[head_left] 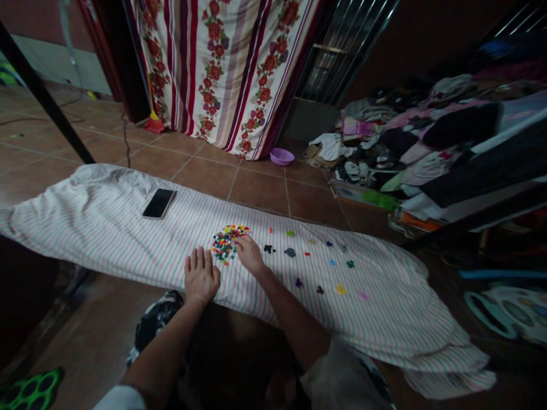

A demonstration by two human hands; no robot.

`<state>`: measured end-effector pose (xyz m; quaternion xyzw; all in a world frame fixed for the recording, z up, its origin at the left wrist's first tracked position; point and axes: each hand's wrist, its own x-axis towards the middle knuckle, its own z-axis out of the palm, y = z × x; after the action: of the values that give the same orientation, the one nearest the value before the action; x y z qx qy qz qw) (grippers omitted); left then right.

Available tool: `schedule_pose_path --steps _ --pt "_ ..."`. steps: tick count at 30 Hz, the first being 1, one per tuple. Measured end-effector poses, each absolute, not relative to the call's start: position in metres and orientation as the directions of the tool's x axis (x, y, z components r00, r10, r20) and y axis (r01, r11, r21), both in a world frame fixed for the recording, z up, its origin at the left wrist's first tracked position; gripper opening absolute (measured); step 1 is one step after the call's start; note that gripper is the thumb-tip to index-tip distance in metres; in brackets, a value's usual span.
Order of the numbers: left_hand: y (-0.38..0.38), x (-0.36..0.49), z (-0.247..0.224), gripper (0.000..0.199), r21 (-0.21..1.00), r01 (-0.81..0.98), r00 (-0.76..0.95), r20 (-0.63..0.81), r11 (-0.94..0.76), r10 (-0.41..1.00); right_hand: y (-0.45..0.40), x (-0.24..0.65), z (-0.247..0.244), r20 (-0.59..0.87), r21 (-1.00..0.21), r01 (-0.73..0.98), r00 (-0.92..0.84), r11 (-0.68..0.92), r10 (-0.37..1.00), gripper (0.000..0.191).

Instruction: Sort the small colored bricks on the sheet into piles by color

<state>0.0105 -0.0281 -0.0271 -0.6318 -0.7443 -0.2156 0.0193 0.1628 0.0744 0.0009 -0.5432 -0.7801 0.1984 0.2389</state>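
Observation:
My left hand (201, 275) lies flat on the striped cloth (194, 222), fingers spread, just left of a pile of small multicoloured pieces (223, 242). At the pile's right edge, my right hand (248, 252) has its fingers pinched together; what they hold, if anything, is too small to make out. Small groups sorted by colour lie to the right, among them black pieces (268, 249), grey pieces (290, 252), lime green pieces (290, 233), dark green pieces (350, 264), yellow pieces (341, 289) and pink pieces (364, 296).
A phone (159, 203) rests on the cloth at the left. Beyond the cloth are a purple basin (282, 156) on the tiled floor, a floral curtain (231, 74) and a heap of clothes (410, 125) at the right.

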Motion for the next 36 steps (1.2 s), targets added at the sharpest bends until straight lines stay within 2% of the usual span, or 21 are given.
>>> schedule_pose_path --steps 10,18,23,30,36 --pt "-0.027 0.009 -0.03 0.057 0.287 0.952 -0.2 0.319 0.106 0.926 0.1 0.122 0.008 0.012 -0.435 0.876 -0.226 0.208 0.974 0.029" --pt "-0.028 0.01 -0.03 0.057 0.288 0.952 -0.188 0.292 0.102 0.938 0.111 0.118 0.01 -0.075 -0.474 0.865 -0.227 0.165 0.971 0.021" --pt "-0.027 0.01 -0.03 0.058 0.317 0.943 -0.198 0.297 0.099 0.934 0.11 0.122 0.008 -0.044 -0.458 0.872 -0.219 0.175 0.975 0.021" --pt "-0.027 0.009 -0.031 0.056 0.268 0.958 -0.184 0.325 0.096 0.928 0.107 0.114 0.02 0.037 -0.449 0.872 -0.201 0.196 0.979 0.022" --pt "-0.027 0.009 -0.032 0.056 0.24 0.967 -0.166 0.332 0.087 0.928 0.111 0.105 0.031 -0.114 -0.358 0.919 -0.22 0.166 0.969 0.032"
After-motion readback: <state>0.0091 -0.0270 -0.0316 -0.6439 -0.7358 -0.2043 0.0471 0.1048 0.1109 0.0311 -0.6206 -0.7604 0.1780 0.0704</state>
